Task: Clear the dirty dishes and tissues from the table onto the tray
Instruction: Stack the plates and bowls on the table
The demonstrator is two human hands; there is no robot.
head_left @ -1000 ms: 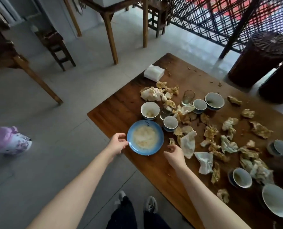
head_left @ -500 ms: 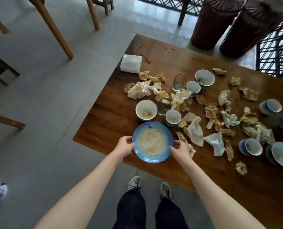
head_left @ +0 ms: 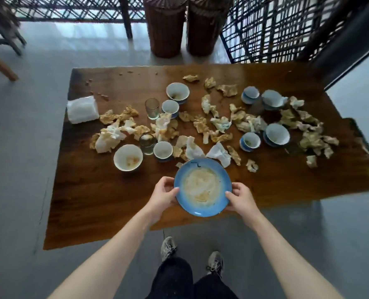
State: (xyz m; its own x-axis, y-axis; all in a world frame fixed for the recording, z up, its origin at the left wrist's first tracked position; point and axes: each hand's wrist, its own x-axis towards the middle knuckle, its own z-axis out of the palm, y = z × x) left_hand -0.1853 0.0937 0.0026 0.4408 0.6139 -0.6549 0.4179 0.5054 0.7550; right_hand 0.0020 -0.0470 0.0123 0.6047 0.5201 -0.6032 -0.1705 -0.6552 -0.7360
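As you stand at the near edge of the worktop (head_left: 97,197), your left hand (head_left: 163,196) and right hand (head_left: 241,200) grip the blue plate (head_left: 203,186) from opposite sides. Each thumb is laid on the rim and the fingers curl beneath it. The plate sits at lower centre of the frame, its middle smeared with pale residue and its near rim reaching past the worktop's near edge. Whether it touches the wood cannot be told.

Two crumpled white tissues (head_left: 219,153) lie just beyond its far rim. Up and to the left, a small cup (head_left: 163,150), a short glass (head_left: 147,143) and a stained white bowl (head_left: 128,157) stand close together. Higher in the frame a taller glass (head_left: 152,108) stands just beside another cup (head_left: 170,107), with a wider bowl (head_left: 177,91) above them.

Stained, crumpled tissues run across the middle of the frame. A white tissue pack (head_left: 82,109) rests at the worktop's left edge. More blue-and-white bowls (head_left: 277,134) sit among the tissues at centre right.

Two wicker baskets (head_left: 166,29) stand on the floor at top centre, beside a dark lattice screen (head_left: 265,29). Your grey trainers (head_left: 168,248) show at the bottom.
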